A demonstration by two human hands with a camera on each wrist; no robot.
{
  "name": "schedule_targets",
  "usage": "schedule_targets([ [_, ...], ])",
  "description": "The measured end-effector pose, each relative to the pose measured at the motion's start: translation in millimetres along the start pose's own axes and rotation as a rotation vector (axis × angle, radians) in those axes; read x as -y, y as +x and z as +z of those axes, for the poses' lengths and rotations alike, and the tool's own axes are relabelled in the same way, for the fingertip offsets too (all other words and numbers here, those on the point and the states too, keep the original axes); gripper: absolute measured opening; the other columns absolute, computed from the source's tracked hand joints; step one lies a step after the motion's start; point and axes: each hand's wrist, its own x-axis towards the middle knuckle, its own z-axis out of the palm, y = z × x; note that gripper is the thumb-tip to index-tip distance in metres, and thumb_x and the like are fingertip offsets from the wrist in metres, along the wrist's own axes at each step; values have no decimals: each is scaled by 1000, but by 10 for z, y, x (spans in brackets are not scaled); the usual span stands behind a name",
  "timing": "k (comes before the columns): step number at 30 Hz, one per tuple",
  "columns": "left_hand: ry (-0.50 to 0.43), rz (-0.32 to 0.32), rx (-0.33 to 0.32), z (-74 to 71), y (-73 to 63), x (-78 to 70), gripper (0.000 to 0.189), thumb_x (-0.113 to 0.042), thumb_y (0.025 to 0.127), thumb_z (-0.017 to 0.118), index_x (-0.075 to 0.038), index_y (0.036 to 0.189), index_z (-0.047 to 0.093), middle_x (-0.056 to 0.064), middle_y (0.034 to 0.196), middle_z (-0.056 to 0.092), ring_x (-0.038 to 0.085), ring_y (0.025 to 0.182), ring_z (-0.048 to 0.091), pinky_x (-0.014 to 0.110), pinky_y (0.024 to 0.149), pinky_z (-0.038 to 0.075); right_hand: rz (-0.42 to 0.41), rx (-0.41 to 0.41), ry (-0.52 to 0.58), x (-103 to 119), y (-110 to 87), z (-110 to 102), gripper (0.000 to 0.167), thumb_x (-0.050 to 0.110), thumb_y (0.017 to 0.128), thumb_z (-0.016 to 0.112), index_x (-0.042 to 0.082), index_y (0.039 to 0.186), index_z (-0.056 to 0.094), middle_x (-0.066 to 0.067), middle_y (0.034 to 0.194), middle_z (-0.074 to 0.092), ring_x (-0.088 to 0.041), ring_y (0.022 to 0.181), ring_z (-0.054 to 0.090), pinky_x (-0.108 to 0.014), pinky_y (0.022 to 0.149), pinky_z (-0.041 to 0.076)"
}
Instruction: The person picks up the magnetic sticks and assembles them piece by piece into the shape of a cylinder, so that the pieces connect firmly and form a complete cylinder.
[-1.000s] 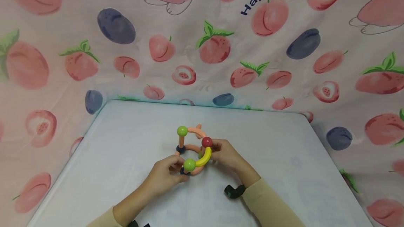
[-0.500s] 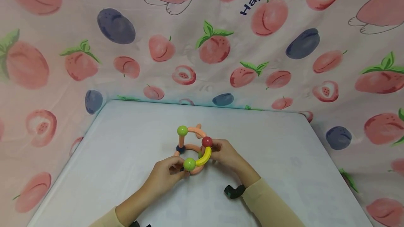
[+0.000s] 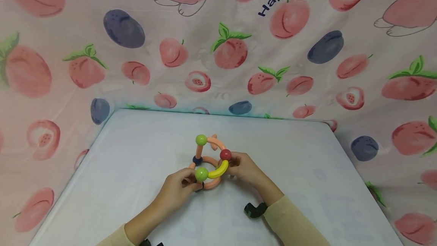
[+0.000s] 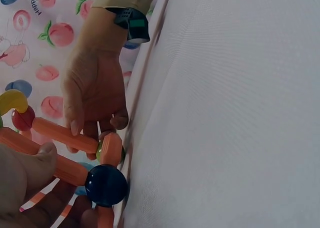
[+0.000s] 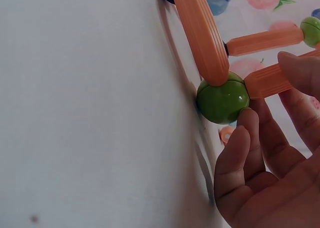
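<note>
A rod-and-ball building toy stands on the table as a frame, with curved rods above and below joined by upright orange rods. Up top, a yellow curved rod (image 3: pixel 218 170) links a red ball (image 3: pixel 225 155) to the front green ball (image 3: pixel 201 174). At the front left, my left hand (image 3: pixel 177 187) pinches an orange rod (image 4: pixel 72 170) just above a dark blue ball (image 4: pixel 106 185). My right hand (image 3: pixel 244 166) holds another orange rod (image 5: pixel 267 81) below the red ball, its fingertips at a lower green ball (image 5: pixel 223 100). Part of the frame's lower right is hidden by that hand.
Another orange piece (image 3: pixel 214 145) shows behind the upper curve. A white-covered table (image 3: pixel 290 155) spreads around the toy, with a fruit-patterned cloth (image 3: pixel 218 56) hanging behind and at the sides. A black wrist device (image 3: pixel 255 210) sits at the right cuff.
The frame's top has shifted: the front green ball and yellow rod moved left and slightly up, the back green ball slightly right. Both hands keep hold, nearly in place.
</note>
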Motion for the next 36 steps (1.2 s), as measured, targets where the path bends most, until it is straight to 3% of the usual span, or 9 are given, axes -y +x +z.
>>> schedule_targets([
  [13, -18, -14, -14, -46, 5, 26, 22, -7, 92, 84, -22, 106, 76, -8, 98, 75, 11, 95, 72, 20, 84, 61, 21, -7, -3, -29, -85, 10, 36, 8, 92, 75, 6, 128, 74, -9, 101, 72, -22, 85, 64, -31, 74, 59],
  [18, -14, -19, -53, -68, 14, 60, 19, -7, 93, 83, -22, 102, 76, -10, 101, 76, 11, 97, 74, 18, 84, 61, 54, 2, 5, -3, -127, 35, 36, 10, 92, 75, 11, 128, 74, -9, 102, 74, -22, 86, 67, -32, 77, 60],
  [32, 37, 0, -145, -115, 99, 156, 17, -10, 94, 83, -18, 109, 79, -6, 103, 77, 14, 102, 75, 23, 86, 63, -13, 86, 59, 7, -165, 67, 31, 1, 95, 71, 5, 125, 74, -17, 112, 79, -23, 89, 68, -30, 75, 61],
  [36, 52, 2, -159, -107, 134, 155, 16, -10, 96, 82, -17, 110, 79, -4, 105, 77, 15, 102, 75, 24, 85, 64, 24, 49, 47, 17, -119, 9, 29, -2, 97, 67, 9, 123, 75, -13, 111, 79, -24, 92, 67, -30, 77, 60],
])
